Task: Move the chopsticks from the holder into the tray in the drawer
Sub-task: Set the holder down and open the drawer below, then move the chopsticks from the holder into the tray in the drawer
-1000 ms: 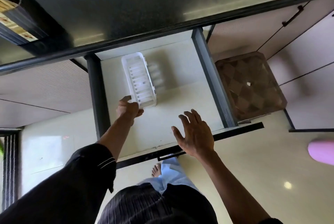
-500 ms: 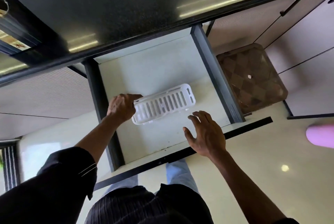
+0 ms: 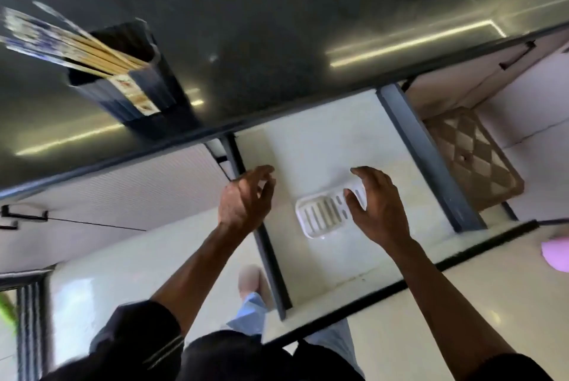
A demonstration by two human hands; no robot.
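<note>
**Tray set crosswise, left hand freed**

Nearest the camera, the left hand (image 3: 246,196) hangs above the drawer's (image 3: 308,146) left wall, fingers loosely curled and holding nothing. Half a second ago it gripped the left end of the tray (image 3: 321,216); it has since let go and lifted clear.

The right hand (image 3: 380,209), which hovered spread over the drawer's front edge, is now on the tray's right end. Its thumb lies on the slats and its fingers reach over the far rim. Through the blur this reads as a light grip.

The tray has gone from lying lengthwise along the left wall, towards the back, to lying crosswise in the middle of the drawer floor, nearer the front edge than the back. It is empty.

Beyond the drawer's right wall a brown woven basket (image 3: 474,159) sits lower down, and something pink (image 3: 557,254) shows at the right border.

Farthest off, the view has tipped up to take in the dark counter (image 3: 277,26). The holder (image 3: 135,88) stands there near the front edge, well left of the drawer. The chopsticks (image 3: 67,42) are all in it, fanned out to the left.

The tray looks placed, so the preparation seems finished. No chopstick has moved yet. The free left hand is the nearer one to the holder and likely reaches there next.
</note>
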